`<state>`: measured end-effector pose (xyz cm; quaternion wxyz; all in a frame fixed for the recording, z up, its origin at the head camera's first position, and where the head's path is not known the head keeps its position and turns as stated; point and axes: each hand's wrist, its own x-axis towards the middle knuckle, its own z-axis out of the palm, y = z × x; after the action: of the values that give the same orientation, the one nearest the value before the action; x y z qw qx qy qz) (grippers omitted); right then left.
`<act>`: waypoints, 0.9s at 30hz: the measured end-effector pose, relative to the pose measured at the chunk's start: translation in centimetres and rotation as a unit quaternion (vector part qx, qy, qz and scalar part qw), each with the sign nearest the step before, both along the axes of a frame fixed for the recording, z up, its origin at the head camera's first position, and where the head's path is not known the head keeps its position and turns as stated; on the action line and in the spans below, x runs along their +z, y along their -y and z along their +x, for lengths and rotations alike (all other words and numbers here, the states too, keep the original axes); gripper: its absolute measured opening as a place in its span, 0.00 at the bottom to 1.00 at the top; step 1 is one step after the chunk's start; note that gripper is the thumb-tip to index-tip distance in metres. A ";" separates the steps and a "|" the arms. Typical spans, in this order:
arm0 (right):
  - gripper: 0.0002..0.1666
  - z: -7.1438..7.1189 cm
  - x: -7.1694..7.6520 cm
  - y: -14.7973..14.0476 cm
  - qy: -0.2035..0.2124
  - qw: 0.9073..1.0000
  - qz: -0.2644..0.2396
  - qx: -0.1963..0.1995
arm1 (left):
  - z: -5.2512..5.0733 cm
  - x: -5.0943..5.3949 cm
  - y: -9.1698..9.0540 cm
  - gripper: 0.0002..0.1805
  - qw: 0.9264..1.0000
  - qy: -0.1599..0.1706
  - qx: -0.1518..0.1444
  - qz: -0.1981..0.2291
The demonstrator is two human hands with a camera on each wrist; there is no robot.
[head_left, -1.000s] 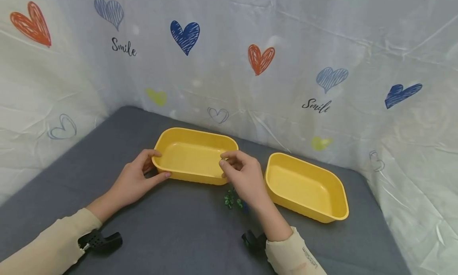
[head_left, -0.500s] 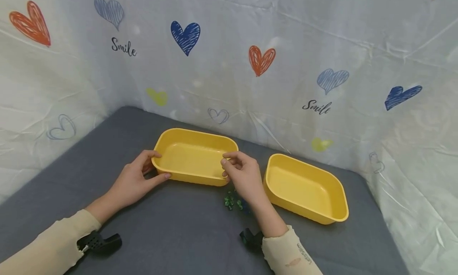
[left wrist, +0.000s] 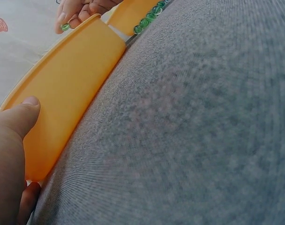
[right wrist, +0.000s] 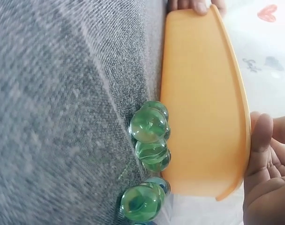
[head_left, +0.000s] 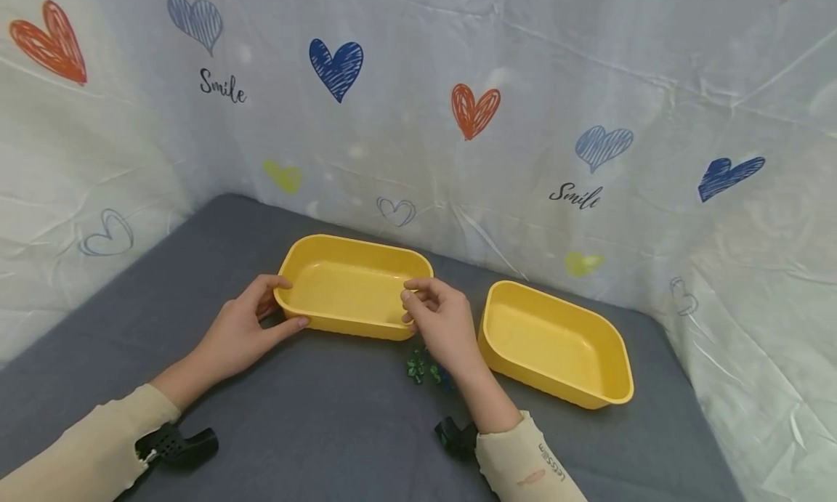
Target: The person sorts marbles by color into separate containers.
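Observation:
My left hand (head_left: pixel 238 331) grips the left end of a yellow tray (head_left: pixel 356 326), thumb on the front wall and a finger over the rim. Over that tray's right end is my right hand (head_left: pixel 447 328), thumb and fingers bent together. In the left wrist view a green marble (left wrist: pixel 64 27) shows at the fingertips of my right hand (left wrist: pixel 81 11). Several green marbles (head_left: pixel 415 366) lie on the cloth in front of the tray's right corner, partly behind my right wrist. The right wrist view shows them closely (right wrist: pixel 148 124), beside the tray wall (right wrist: pixel 198 103).
A second yellow tray (head_left: pixel 556 386) stands to the right of the first, its inside bare. Both stand on a dark grey cloth (head_left: pixel 314 422). Behind and at the sides hangs a white curtain (head_left: pixel 405 44) with printed hearts.
My right forearm and sleeve have shifted slightly left. The hands' hold and the trays look the same.

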<state>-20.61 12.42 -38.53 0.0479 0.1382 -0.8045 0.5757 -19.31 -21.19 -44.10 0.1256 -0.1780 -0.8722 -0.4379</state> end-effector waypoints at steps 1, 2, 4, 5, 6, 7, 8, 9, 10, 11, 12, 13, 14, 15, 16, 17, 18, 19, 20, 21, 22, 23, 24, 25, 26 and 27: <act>0.18 0.0 0.0 0.0 -0.001 1.000 0.000 0.000 | 0.0 0.0 0.0 0.35 1.000 0.000 -0.001 0.001; 0.18 0.0 0.0 0.0 -0.002 1.000 0.000 -0.001 | 0.0 0.1 0.0 0.35 1.000 0.000 0.000 0.001; 0.18 0.0 0.1 0.1 -0.002 1.000 0.000 0.001 | 0.0 0.1 0.0 0.35 1.000 -0.002 0.000 0.001; 0.17 0.0 0.1 0.1 -0.002 1.000 0.000 0.002 | 0.0 0.2 0.0 0.35 1.000 -0.003 0.000 0.001; 0.17 0.0 0.1 0.1 -0.003 1.000 0.000 0.003 | 0.0 0.2 0.0 0.35 1.000 -0.004 0.001 0.000; 0.16 0.0 0.1 0.1 -0.003 1.000 0.000 0.002 | 0.0 0.2 0.0 0.35 1.000 -0.005 0.002 0.000; 0.16 0.0 0.2 0.2 -0.004 1.000 0.000 0.002 | 0.0 0.2 0.1 0.35 1.000 -0.006 0.002 -0.001; 0.16 0.0 0.2 0.2 -0.005 1.000 0.000 0.002 | 0.0 0.2 0.1 0.35 1.000 -0.006 0.002 -0.002; 0.15 0.0 0.2 0.2 -0.004 1.000 0.000 0.001 | 0.1 0.2 0.1 0.35 1.000 -0.005 0.002 -0.003; 0.15 0.1 0.1 0.2 -0.003 1.000 0.000 0.001 | 0.1 0.2 0.1 0.35 1.000 -0.004 0.003 -0.005; 0.15 0.1 0.1 0.1 0.000 1.000 0.000 0.002 | 0.2 0.1 0.1 0.34 1.000 -0.001 0.003 -0.006; 0.15 0.2 0.0 0.1 0.003 1.000 0.000 0.002 | 0.3 0.1 0.1 0.34 1.000 0.001 0.002 -0.007; 0.14 0.3 -0.1 0.0 0.005 1.000 0.000 0.002 | 0.3 0.0 0.1 0.34 1.000 0.004 0.001 -0.008; 0.14 0.4 -0.2 0.0 0.006 1.000 -0.001 0.002 | 0.4 0.0 0.1 0.34 1.000 0.007 -0.001 -0.007; 0.15 0.4 -0.3 -0.1 0.008 1.000 -0.001 0.003 | 0.5 -0.1 0.0 0.34 1.000 0.009 -0.002 -0.007; 0.15 0.5 -0.4 -0.1 0.008 1.000 -0.001 0.003 | 0.5 -0.1 0.0 0.34 1.000 0.009 -0.004 -0.006; 0.15 0.5 -0.4 -0.2 0.008 1.000 0.000 0.003 | 0.5 -0.1 0.0 0.34 1.000 0.010 -0.005 -0.004; 0.15 0.5 -0.4 -0.2 0.008 1.000 -0.001 0.003 | 0.5 -0.1 -0.1 0.34 1.000 0.009 -0.005 -0.003; 0.15 0.5 -0.4 -0.2 0.008 1.000 -0.002 0.005 | 0.5 -0.1 -0.1 0.34 1.000 0.008 -0.005 -0.002; 0.15 0.5 -0.3 -0.2 0.008 1.000 -0.001 0.007 | 0.5 -0.1 -0.1 0.34 1.000 0.007 -0.004 0.000; 0.15 0.5 -0.3 -0.2 0.008 1.000 0.000 0.009 | 0.5 -0.1 -0.1 0.34 1.000 0.006 -0.003 0.000; 0.15 0.4 -0.2 -0.3 0.009 1.000 -0.001 0.011 | 0.4 -0.1 -0.1 0.34 1.000 0.005 -0.003 0.000; 0.15 0.4 -0.1 -0.3 0.009 1.000 -0.001 0.014 | 0.4 0.0 -0.1 0.34 1.000 0.004 -0.003 0.001; 0.15 0.4 0.0 -0.3 0.009 1.000 -0.002 0.017 | 0.3 0.0 -0.1 0.34 1.000 0.001 -0.004 0.001; 0.15 0.4 0.2 -0.3 0.008 1.000 -0.002 0.020 | 0.2 0.1 -0.1 0.34 1.000 -0.002 -0.004 0.001; 0.15 0.3 0.3 -0.3 0.006 1.000 -0.001 0.023 | 0.1 0.2 0.0 0.34 1.000 -0.005 -0.006 0.001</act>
<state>-20.27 12.70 -38.20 0.0298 0.1531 -0.8009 0.5782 -19.26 -21.16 -43.94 0.1280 -0.1850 -0.8701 -0.4386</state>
